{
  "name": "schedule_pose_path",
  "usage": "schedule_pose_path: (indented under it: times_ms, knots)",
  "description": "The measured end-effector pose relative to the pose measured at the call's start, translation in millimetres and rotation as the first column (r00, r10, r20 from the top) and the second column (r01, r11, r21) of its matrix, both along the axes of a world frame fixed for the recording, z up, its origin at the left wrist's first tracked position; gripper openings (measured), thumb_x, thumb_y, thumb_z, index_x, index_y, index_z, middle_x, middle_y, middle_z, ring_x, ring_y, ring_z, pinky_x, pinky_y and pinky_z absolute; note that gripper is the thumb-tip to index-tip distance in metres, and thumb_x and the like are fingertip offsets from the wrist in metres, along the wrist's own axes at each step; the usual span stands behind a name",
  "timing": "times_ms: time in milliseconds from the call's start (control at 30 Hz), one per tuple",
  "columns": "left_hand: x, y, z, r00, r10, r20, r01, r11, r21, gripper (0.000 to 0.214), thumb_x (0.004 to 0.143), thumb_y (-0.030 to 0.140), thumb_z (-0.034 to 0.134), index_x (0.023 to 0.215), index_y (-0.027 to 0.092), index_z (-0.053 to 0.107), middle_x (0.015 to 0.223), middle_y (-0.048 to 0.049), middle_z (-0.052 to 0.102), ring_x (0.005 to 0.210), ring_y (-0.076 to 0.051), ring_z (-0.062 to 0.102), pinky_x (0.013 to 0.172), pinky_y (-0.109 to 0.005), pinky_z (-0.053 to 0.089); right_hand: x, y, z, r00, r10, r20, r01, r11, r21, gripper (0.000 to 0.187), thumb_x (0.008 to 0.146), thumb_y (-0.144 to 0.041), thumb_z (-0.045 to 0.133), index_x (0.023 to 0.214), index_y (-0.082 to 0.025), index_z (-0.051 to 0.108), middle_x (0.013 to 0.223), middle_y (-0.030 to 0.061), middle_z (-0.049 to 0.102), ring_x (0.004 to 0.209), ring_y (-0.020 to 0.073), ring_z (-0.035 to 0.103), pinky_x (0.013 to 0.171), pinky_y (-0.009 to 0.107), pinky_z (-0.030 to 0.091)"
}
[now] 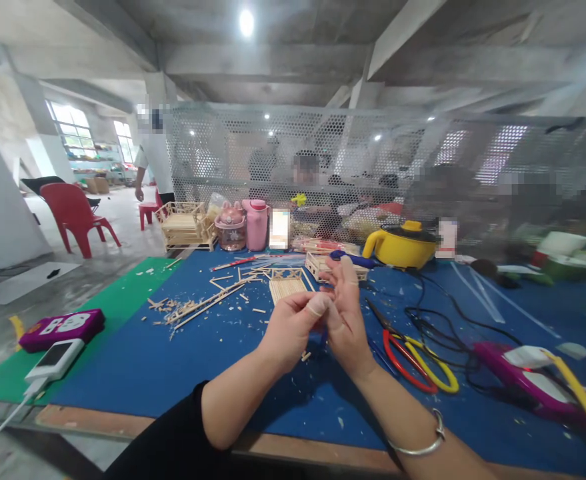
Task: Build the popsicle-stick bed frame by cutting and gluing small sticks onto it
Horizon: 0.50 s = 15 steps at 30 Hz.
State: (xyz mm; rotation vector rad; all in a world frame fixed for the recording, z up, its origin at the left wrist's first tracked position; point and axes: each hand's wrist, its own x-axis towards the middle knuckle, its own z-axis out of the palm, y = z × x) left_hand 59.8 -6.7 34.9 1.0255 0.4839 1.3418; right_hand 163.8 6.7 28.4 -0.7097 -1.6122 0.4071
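My left hand [291,328] and my right hand [347,327] meet above the middle of the blue table mat. The thumb and forefinger of my left hand are pinched together against the right fingertips. On my right hand the thumb side is pinched inward, while other fingers stand raised; pale covers sit on some fingertips. Whatever lies between the fingertips is hidden or too small to name. Just beyond my hands is a small slatted panel of wooden sticks [287,285], and behind the right fingers a small stick frame [317,265]. Scissors [410,363] with red and yellow handles lie right of my right hand.
Loose sticks [197,307] and scraps litter the mat's left. Along the back stand a stick-built model [185,223], a pink flask [255,225] and a yellow pot [405,247]. Black cables [443,320] and a purple power strip [527,380] lie right, another purple strip [65,330] left.
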Motion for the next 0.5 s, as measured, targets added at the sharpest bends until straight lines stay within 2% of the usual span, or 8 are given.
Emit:
schedule_pose_path:
  times_ms: [100, 167, 233, 300, 367, 400, 433, 500]
  knots:
    - [7, -5, -5.0, 0.998, -0.050, 0.037, 0.050, 0.999, 0.006, 0.042, 0.061, 0.051, 0.077, 0.079, 0.014, 0.072, 0.067, -0.0024, 0.061, 0.060, -0.010, 0.051, 0.064, -0.027, 0.043, 1, 1, -3.0, 0.992, 0.117, -0.050, -0.119, 0.992, -0.050, 0.062, 0.089, -0.048, 0.042, 0.144, -0.032, 0.019, 0.143, 0.0095, 0.035, 0.121, 0.0244, 0.044, 0.101, 0.048, 0.035]
    - [9, -10, -3.0, 0.998, -0.050, 0.034, 0.048, 0.997, 0.057, 0.038, 0.059, 0.045, 0.080, 0.080, 0.015, 0.072, 0.073, -0.0024, 0.063, 0.065, -0.011, 0.053, 0.069, -0.027, 0.044, 3, 3, -3.6, 0.982, 0.163, -0.093, -0.172, 0.981, -0.088, 0.070, 0.084, -0.054, 0.048, 0.144, -0.031, 0.017, 0.141, 0.0106, 0.037, 0.118, 0.0243, 0.046, 0.099, 0.047, 0.037]
    - [5, -12, 3.5, 0.998, -0.052, -0.038, 0.056, 0.993, 0.105, 0.038, 0.056, 0.041, 0.082, 0.082, 0.015, 0.072, 0.076, -0.0027, 0.065, 0.070, -0.013, 0.055, 0.072, -0.028, 0.045, 6, 8, -1.8, 0.976, 0.177, -0.123, -0.192, 0.974, -0.123, 0.075, 0.082, -0.057, 0.050, 0.143, -0.029, 0.017, 0.139, 0.0118, 0.039, 0.116, 0.0240, 0.047, 0.096, 0.044, 0.041]
    - [-7, -5, 12.3, 0.984, -0.057, -0.171, 0.083, 0.985, 0.152, 0.041, 0.056, 0.037, 0.082, 0.090, 0.016, 0.071, 0.079, -0.0032, 0.065, 0.071, -0.013, 0.055, 0.069, -0.027, 0.045, 10, 14, 3.5, 0.972, 0.166, -0.166, -0.189, 0.973, -0.133, 0.067, 0.086, -0.058, 0.040, 0.142, -0.028, 0.019, 0.137, 0.0120, 0.041, 0.114, 0.0221, 0.049, 0.092, 0.041, 0.045]
    - [-29, 11, 19.6, 0.960, 0.141, -0.243, -0.099, 0.979, 0.177, 0.039, 0.066, 0.040, 0.075, 0.097, 0.017, 0.068, 0.082, -0.0041, 0.064, 0.068, -0.012, 0.053, 0.061, -0.024, 0.044, 16, 21, 12.3, 0.973, 0.129, -0.193, -0.155, 0.980, -0.125, 0.055, 0.090, -0.054, 0.030, 0.138, -0.028, 0.027, 0.131, 0.0106, 0.047, 0.109, 0.0193, 0.053, 0.086, 0.036, 0.048]
    - [-42, 22, 21.6, 0.921, 0.269, -0.281, -0.218, 0.956, 0.198, 0.037, 0.073, 0.044, 0.068, 0.098, 0.017, 0.067, 0.083, -0.0047, 0.064, 0.066, -0.011, 0.052, 0.057, -0.022, 0.042, 19, 24, 17.7, 0.979, 0.100, -0.175, -0.121, 0.986, -0.116, 0.050, 0.090, -0.052, 0.034, 0.134, -0.027, 0.034, 0.125, 0.0095, 0.051, 0.105, 0.0182, 0.056, 0.083, 0.034, 0.049]
    - [-56, 33, 22.2, 0.869, 0.390, -0.304, -0.333, 0.916, 0.222, 0.036, 0.078, 0.046, 0.061, 0.098, 0.016, 0.066, 0.081, -0.0046, 0.063, 0.063, -0.010, 0.050, 0.055, -0.021, 0.040, 22, 27, 23.2, 0.989, 0.074, -0.130, -0.089, 0.990, -0.109, 0.045, 0.088, -0.049, 0.041, 0.127, -0.026, 0.043, 0.117, 0.0080, 0.056, 0.100, 0.0173, 0.057, 0.082, 0.033, 0.049]
    - [-85, 52, 19.2, 0.714, 0.550, -0.433, -0.446, 0.834, 0.324, 0.034, 0.081, 0.045, 0.058, 0.096, 0.015, 0.065, 0.078, -0.0029, 0.062, 0.060, -0.008, 0.048, 0.055, -0.021, 0.038, 29, 32, 32.2, 0.999, 0.043, -0.023, -0.045, 0.995, -0.084, 0.030, 0.086, -0.042, 0.051, 0.109, -0.024, 0.056, 0.101, 0.0042, 0.062, 0.090, 0.0156, 0.059, 0.081, 0.032, 0.049]
